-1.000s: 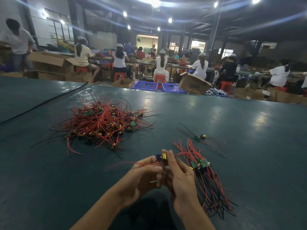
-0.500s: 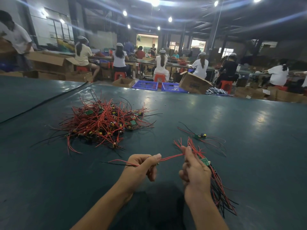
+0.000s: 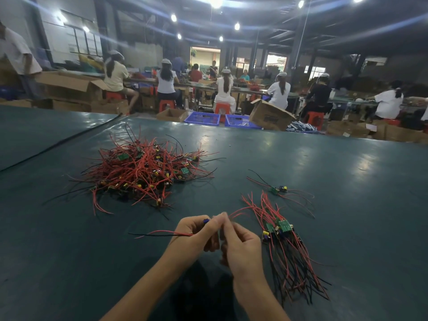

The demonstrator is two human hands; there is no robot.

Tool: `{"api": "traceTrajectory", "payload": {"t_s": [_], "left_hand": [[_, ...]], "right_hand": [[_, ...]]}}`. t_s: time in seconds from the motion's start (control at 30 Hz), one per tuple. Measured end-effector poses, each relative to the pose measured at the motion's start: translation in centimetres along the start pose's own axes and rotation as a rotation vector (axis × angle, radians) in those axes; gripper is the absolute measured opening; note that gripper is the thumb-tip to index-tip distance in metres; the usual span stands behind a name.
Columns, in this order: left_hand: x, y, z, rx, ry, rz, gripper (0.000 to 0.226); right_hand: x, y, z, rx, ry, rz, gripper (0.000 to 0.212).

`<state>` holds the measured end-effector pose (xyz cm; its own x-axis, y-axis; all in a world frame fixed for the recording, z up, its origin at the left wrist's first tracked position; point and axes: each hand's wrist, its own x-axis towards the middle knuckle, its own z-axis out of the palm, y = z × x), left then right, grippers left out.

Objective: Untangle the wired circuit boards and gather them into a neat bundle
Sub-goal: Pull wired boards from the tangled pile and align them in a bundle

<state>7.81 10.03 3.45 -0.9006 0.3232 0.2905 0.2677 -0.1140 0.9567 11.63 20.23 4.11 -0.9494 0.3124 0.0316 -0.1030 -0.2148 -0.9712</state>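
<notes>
**A:** Which step is this?

**B:** Straightening one piece, I'd say. The left hand (image 3: 196, 235) curls around a single board (image 3: 205, 221) at its blue part, and its trailing leads (image 3: 166, 233) run off toward nine o'clock. The right hand (image 3: 242, 249) pinches the red wires (image 3: 237, 210) on the board's other side, its fingertips meeting the left's.

**A:** And the rest?

**B:** The tangled pile (image 3: 143, 172) sits at ten o'clock from the hands, well apart. The sorted bundle (image 3: 287, 251) lies just beside the right hand at three o'clock. A lone board (image 3: 278, 189) is at one o'clock, and everything rests on the green table (image 3: 347, 172).

**A:** Next move?

**B:** Probably draw the wires straight, then lay this piece on the sorted bundle. It should go board to board with the leads running the same way, and without knocking the bundle askew.
</notes>
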Motion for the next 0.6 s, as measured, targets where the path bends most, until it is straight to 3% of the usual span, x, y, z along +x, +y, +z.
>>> {"api": "traceTrajectory", "payload": {"t_s": [0.37, 0.5, 0.6], "left_hand": [[-0.4, 1.1, 0.2, 0.088, -0.117, 0.032, 0.042], [-0.6, 0.7, 0.4, 0.105, -0.061, 0.014, 0.042], [-0.4, 0.3, 0.4, 0.166, 0.034, 0.008, 0.046]], "right_hand": [[3.6, -2.1, -5.0, 0.252, 0.424, -0.008, 0.011], [3.1, -1.8, -4.5, 0.188, 0.368, -0.016, 0.022], [2.2, -1.7, -3.4, 0.078, 0.179, 0.044, 0.033]]}}
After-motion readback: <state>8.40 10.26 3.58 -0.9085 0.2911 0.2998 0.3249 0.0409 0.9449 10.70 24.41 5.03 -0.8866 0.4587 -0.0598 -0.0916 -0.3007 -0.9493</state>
